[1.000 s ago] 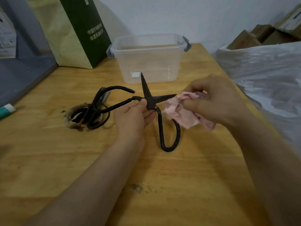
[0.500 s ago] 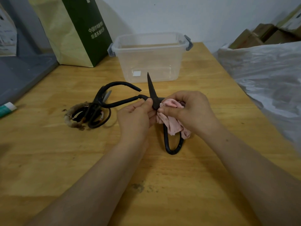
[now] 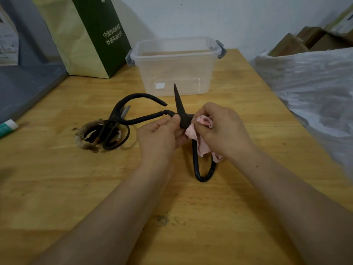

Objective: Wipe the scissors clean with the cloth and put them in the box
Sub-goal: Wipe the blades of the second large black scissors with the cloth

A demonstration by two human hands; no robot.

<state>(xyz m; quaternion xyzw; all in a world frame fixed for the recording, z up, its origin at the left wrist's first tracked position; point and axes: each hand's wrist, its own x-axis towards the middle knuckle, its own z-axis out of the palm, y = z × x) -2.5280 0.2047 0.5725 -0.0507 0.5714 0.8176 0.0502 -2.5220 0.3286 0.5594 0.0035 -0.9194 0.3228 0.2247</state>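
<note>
step: wiping | left hand (image 3: 158, 136) pinches the black scissors (image 3: 179, 104) beside the pivot | right hand (image 3: 223, 129) pinches the pink cloth (image 3: 202, 148) against the pivot | next, I judge: draw cloth tipward, later the clear box (image 3: 175, 73)

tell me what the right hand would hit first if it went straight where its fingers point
The right hand points left, pink cloth pinched in its fingers, so it would meet the black scissors near their pivot first; the left hand probably comes next.
</note>
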